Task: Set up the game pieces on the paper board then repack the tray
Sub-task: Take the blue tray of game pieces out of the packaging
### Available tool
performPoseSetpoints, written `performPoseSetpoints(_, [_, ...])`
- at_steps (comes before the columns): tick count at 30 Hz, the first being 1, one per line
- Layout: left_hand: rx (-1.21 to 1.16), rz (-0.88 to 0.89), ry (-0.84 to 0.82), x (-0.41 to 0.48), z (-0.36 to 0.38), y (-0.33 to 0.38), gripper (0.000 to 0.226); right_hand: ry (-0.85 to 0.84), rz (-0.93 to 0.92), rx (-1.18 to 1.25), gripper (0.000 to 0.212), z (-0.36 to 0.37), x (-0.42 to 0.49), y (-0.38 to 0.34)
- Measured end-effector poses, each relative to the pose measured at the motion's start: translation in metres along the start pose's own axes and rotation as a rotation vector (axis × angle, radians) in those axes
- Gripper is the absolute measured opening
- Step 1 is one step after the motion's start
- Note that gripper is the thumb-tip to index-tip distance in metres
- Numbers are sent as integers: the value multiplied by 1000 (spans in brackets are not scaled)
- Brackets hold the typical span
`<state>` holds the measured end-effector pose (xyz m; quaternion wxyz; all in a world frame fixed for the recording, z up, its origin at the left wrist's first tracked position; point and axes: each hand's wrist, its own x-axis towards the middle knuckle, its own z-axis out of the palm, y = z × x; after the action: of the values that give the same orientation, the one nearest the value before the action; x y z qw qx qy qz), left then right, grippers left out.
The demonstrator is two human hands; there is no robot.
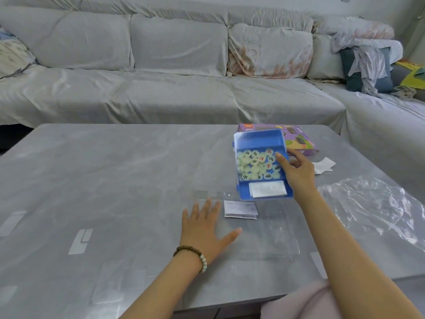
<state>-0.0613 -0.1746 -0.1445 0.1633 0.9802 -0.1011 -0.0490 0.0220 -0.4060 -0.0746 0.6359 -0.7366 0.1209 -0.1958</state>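
Left hand (202,229) lies palm down on the grey tabletop (115,180) in the lower centre of the frame, fingers straight and spread apart, holding nothing. A bead bracelet (193,254) sits on that wrist. Its fingertips are at the left edge of a clear plastic lid (271,236); I cannot tell if they touch it.

Right hand (299,171) is right of centre and grips the right wall of the blue tray (257,138), one digit hooked over the rim and the rest curled behind. I have the tray tilted, open face toward the camera.

The pale round game pieces (255,166) are piled loose in the tray's middle compartment. A folded white sheet (268,189) is in the compartment below them. The upper compartment shows bare blue.

A folded leaflet (240,209) lies on the tabletop just below the tray. A purple box (301,143) is behind the tray. Crumpled white paper (324,165) and clear plastic wrap (372,203) are at the right. A covered sofa (161,88) runs across the top of the frame.
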Motion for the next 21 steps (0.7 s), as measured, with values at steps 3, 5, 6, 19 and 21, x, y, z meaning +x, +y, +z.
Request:
performPoseSetpoints(3, [133,-33,-80,10,2,-2,92,31,156,163,40,3,-5,2])
performPoseSetpoints(5, [132,-85,-73,20,-4,-13,92,38,222,217,39,6,-8,2])
performPoseSetpoints(6, [139,-111,-60,26,-8,-22,90,36,241,229,41,7,-10,2])
performPoseSetpoints(19, [50,-215,257,96,-53,-132,64,-165,326,116,33,63,-43,22])
performPoseSetpoints(21, [-195,-157,365,89,-56,-121,70,-201,324,113,33,70,-52,23])
